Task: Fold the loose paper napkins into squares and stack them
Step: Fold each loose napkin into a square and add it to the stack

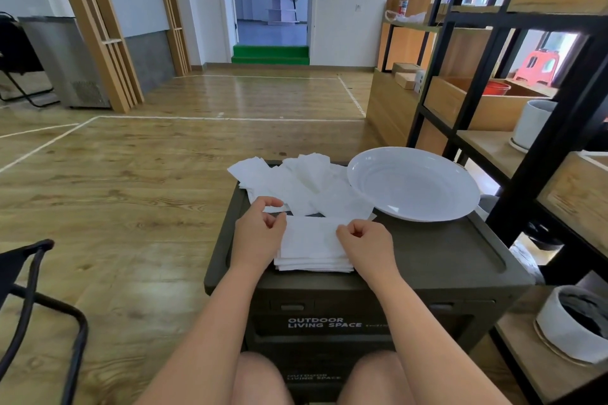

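Observation:
A stack of folded white napkins (312,250) lies near the front of a dark storage box lid (437,253). On top of it lies a napkin whose far edge both hands pinch. My left hand (260,233) grips its far left corner, and my right hand (365,242) grips its far right edge. Behind the stack, a pile of loose white napkins (296,181) is spread over the back of the lid.
A large white plate (414,184) sits at the lid's back right. A black-framed wooden shelf (533,128) with white pots stands close on the right. A black chair frame (36,299) is at the lower left. Wooden floor lies to the left and ahead.

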